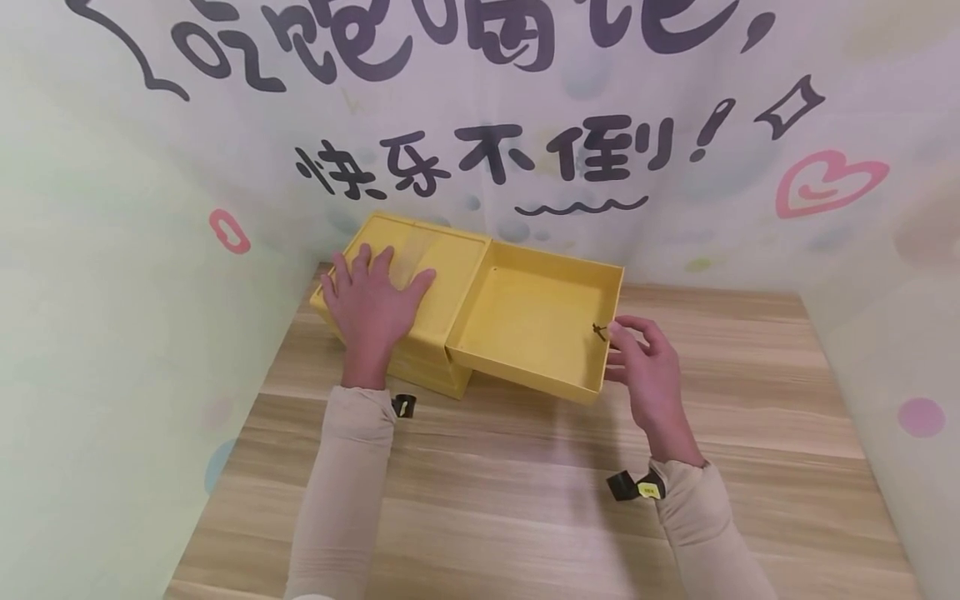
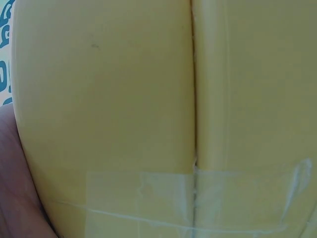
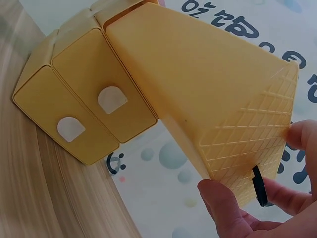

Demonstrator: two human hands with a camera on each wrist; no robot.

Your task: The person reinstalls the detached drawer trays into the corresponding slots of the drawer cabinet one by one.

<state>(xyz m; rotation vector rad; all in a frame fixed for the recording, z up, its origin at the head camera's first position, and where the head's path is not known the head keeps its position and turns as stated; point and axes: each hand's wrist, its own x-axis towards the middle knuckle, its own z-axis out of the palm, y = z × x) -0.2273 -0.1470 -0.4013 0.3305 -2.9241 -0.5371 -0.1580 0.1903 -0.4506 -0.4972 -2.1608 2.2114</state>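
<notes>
A yellow drawer cabinet (image 1: 442,287) stands on the table. My left hand (image 1: 371,304) rests on its top with the fingers spread. The top drawer (image 1: 536,304) is pulled out to the right, its inside bare apart from a small dark thing (image 1: 600,332) at the front wall. At that front end my right hand (image 1: 648,362) holds the drawer, thumb on one edge and fingers at the lattice-patterned front. In the right wrist view a black loop-like piece (image 3: 259,186) sticks out of this front beside a finger. Clear tape (image 2: 143,203) crosses a seam of the yellow plastic in the left wrist view.
Two lower drawers with pale rounded tabs (image 3: 112,99) are closed beneath the pulled-out one. The wood-grain table (image 1: 480,500) extends toward me and to the right. A printed cloth wall (image 1: 480,108) stands right behind the cabinet, with side walls left and right.
</notes>
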